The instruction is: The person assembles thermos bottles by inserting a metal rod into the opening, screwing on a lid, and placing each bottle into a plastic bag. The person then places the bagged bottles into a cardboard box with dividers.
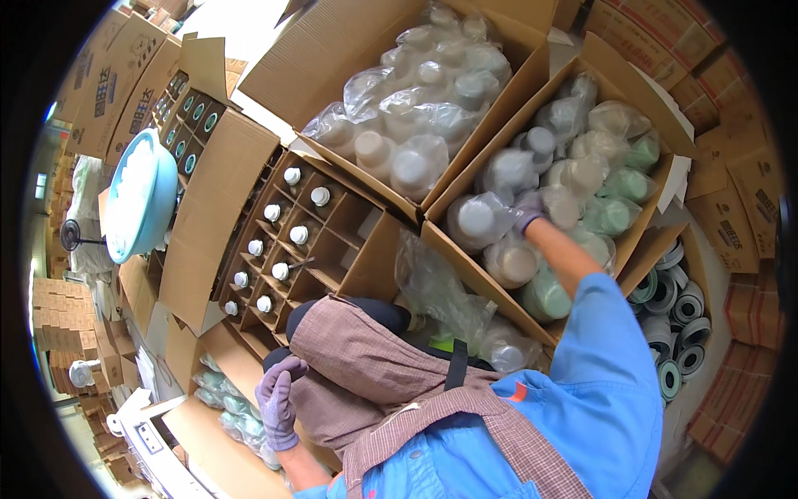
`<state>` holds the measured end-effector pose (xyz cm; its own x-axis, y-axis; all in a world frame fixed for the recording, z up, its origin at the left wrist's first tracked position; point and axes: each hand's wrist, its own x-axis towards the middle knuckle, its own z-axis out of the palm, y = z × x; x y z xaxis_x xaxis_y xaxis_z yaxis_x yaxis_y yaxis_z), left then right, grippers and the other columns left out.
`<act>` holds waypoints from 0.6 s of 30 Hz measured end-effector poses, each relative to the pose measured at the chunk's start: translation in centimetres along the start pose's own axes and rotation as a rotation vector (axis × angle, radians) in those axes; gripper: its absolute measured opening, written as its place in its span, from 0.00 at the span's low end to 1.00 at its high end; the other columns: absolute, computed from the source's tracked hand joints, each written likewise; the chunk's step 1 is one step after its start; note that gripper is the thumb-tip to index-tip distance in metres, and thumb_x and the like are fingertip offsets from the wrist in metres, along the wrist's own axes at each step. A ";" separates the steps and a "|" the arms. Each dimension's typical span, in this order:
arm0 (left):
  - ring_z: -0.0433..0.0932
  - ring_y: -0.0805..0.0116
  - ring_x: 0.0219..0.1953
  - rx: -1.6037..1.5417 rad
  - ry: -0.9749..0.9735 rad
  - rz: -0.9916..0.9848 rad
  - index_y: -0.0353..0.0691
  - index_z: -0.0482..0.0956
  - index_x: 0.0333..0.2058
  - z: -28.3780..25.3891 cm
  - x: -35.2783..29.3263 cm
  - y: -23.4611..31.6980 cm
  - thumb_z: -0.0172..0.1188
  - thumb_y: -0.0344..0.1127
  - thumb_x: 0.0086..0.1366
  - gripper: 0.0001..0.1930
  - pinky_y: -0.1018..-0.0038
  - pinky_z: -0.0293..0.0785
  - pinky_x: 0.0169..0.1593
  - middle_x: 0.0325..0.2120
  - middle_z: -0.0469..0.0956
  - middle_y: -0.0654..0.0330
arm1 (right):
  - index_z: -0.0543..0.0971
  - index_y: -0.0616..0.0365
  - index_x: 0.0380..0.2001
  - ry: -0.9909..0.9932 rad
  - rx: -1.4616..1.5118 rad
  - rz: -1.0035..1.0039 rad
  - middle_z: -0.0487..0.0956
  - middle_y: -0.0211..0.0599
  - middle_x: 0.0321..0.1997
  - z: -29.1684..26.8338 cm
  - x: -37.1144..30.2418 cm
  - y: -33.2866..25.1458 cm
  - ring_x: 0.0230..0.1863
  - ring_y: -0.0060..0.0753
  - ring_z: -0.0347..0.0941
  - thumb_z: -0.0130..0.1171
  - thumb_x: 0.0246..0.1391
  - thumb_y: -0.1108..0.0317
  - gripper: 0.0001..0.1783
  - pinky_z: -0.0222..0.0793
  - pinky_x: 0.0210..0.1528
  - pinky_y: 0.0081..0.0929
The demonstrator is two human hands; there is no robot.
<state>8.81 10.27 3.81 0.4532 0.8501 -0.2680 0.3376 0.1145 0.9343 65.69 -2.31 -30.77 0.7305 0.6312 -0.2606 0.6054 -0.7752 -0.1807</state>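
Note:
Gloved in pale purple, my right hand [527, 209] reaches into the right carton [509, 287]. Its fingers close at the edge of a clear-bagged, round white container [476, 218], and the fingertips are partly hidden by plastic. Around it lie more bagged containers, some whitish, some pale green [625, 185]. My left hand [278, 401], in the same kind of glove, hovers beside my left knee, over a low open carton. Its fingers are loosely bent and apart, with nothing visible in them.
A divided carton [353, 218] at centre left holds several white-capped bottles [298, 234]. Behind stands a large carton of bagged containers [416, 166]. A light blue basin [143, 195] is at the left. Grey and green ring-shaped parts [688, 308] fill a box at the right.

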 end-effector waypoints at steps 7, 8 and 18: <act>0.81 0.60 0.43 -0.027 0.013 -0.022 0.26 0.78 0.45 -1.7 -1.1 -0.5 0.54 0.38 0.68 0.17 0.67 0.75 0.53 0.39 0.81 0.49 | 0.84 0.57 0.32 -0.114 -0.264 -0.357 0.83 0.46 0.36 -3.7 -1.3 -1.2 0.37 0.46 0.80 0.56 0.47 0.49 0.22 0.74 0.41 0.37; 0.81 0.60 0.43 -0.027 0.079 -0.026 0.26 0.77 0.46 -2.4 -2.0 -1.0 0.53 0.38 0.69 0.18 0.67 0.75 0.53 0.38 0.81 0.49 | 0.84 0.57 0.30 -0.110 -0.244 -0.369 0.83 0.46 0.35 -9.4 -2.3 -2.7 0.35 0.45 0.80 0.56 0.47 0.52 0.20 0.74 0.39 0.35; 0.81 0.60 0.41 -0.051 0.264 -0.004 0.28 0.78 0.45 -3.8 -4.3 -1.3 0.54 0.44 0.69 0.20 0.66 0.76 0.51 0.38 0.81 0.51 | 0.82 0.56 0.30 -0.118 -0.179 0.041 0.82 0.44 0.38 -3.9 10.8 4.2 0.37 0.41 0.79 0.58 0.49 0.58 0.13 0.73 0.40 0.36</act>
<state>3.27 8.42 4.62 0.2187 0.9535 -0.2076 0.2937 0.1386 0.9458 77.37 1.35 -30.70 0.7200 0.5835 -0.3756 0.6298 -0.7767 0.0006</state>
